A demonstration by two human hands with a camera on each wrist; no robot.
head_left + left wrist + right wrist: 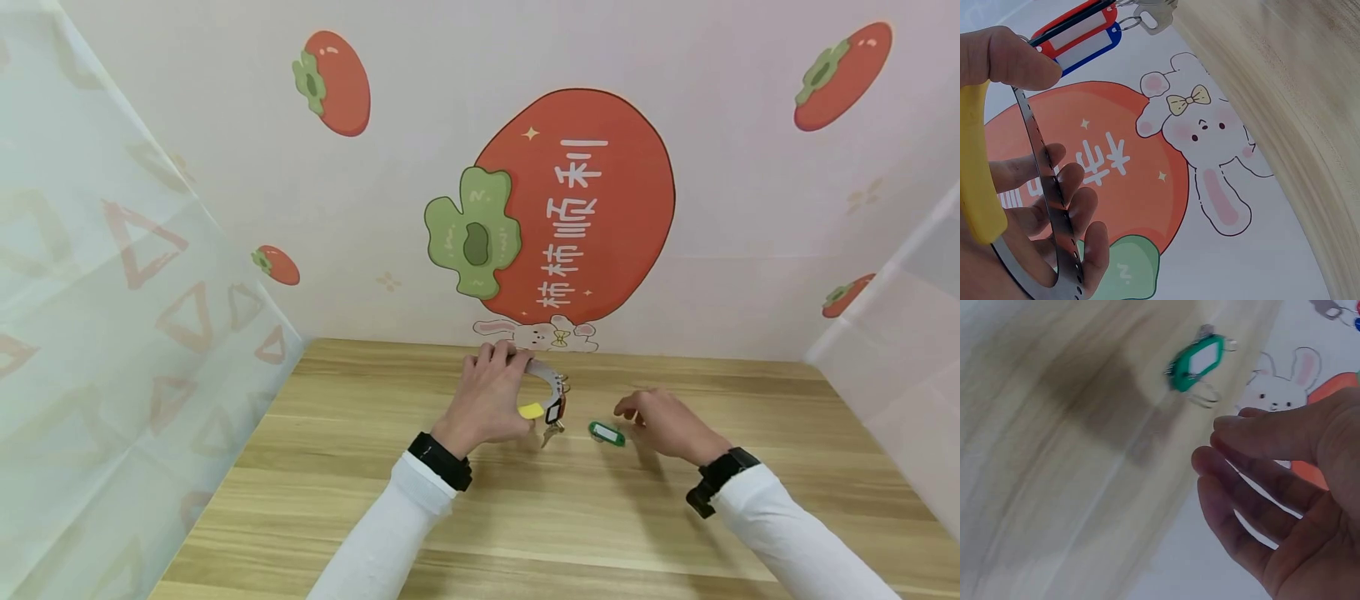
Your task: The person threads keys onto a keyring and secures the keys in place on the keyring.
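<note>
My left hand (491,398) grips a flat metal ring (1054,206) that has a row of small holes and a yellow grip (979,169). From the ring hang a red key tag (1066,40) and a blue key tag (1094,52), with a key (1157,17) beside them. On the wooden table lies a green key tag (606,433) with a white label and small wire rings. My right hand (663,423) hovers just to the right of that tag, fingers loosely bent and holding nothing. In the right wrist view its fingertips (1207,462) are apart from the green tag.
Behind the wooden table (360,475) stands a pale back wall (720,275) printed with persimmons and a rabbit. Pale side panels (97,333) rise at left and right. A black band (441,461) is strapped round each wrist over white sleeves.
</note>
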